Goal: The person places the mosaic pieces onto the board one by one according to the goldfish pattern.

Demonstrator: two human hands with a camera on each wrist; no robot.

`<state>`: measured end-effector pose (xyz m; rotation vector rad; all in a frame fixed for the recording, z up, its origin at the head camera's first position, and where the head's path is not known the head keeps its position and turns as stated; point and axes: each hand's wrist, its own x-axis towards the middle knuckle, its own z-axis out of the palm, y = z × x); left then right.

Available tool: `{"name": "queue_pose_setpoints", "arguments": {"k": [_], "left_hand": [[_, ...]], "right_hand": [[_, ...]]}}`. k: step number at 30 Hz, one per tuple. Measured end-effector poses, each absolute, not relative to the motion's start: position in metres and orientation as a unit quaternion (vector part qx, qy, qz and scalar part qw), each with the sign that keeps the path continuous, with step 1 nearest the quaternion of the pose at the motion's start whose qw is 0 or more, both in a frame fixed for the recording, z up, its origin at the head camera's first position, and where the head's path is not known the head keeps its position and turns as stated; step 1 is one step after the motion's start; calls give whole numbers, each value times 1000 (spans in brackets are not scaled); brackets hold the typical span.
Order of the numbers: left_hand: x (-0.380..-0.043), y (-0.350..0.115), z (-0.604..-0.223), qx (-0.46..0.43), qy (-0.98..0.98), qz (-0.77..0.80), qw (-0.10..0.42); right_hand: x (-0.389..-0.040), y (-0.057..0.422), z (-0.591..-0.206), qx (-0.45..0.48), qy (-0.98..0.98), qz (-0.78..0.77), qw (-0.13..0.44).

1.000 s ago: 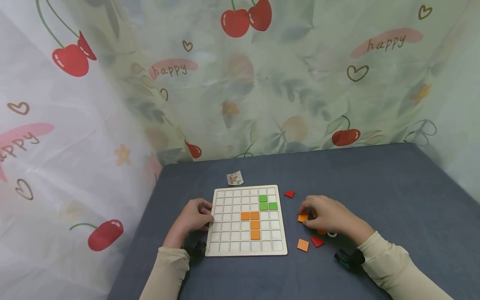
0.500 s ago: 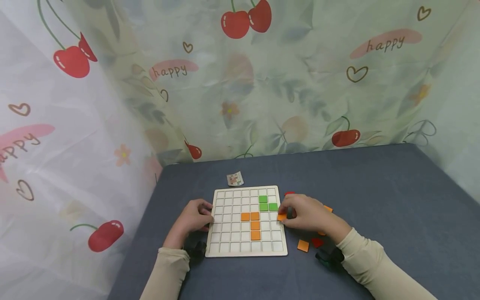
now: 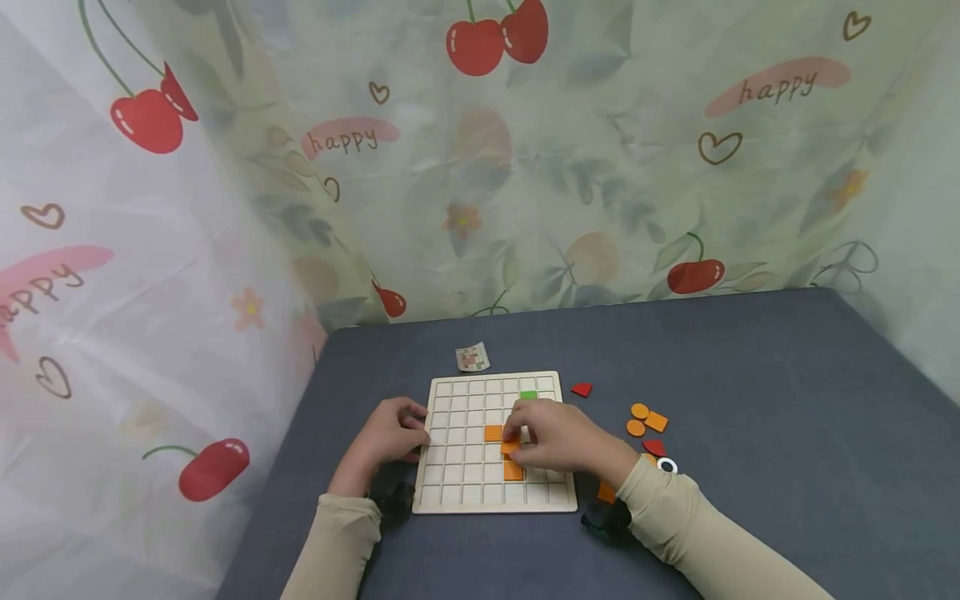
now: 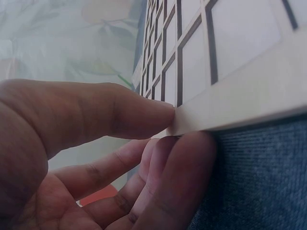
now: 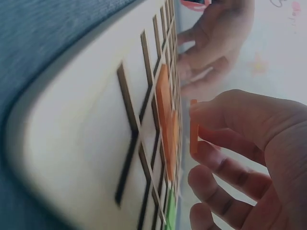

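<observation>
Right hand (image 3: 558, 435) pinches orange tile (image 5: 194, 132) over grid board (image 3: 471, 454) (exact cell unclear), left hand (image 3: 388, 430) pinching the board's left edge (image 3: 419, 492).

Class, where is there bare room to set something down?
The table is bare right of the loose pieces, back to the curtain, and in front of the board, between the sleeves. It is crowded right of the board, among those pieces, and over the board's right half, where the right hand holds an orange square.
</observation>
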<state>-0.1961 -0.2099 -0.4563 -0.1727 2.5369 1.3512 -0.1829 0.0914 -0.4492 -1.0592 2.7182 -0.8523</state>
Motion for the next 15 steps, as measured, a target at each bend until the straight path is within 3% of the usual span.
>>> {"name": "queue_pose_setpoints", "arguments": {"k": [15], "left_hand": [[-197,-211,-458,-62,876,461,127]], "right_hand": [[-188,66,-461,-359,897,-252,56]]}}
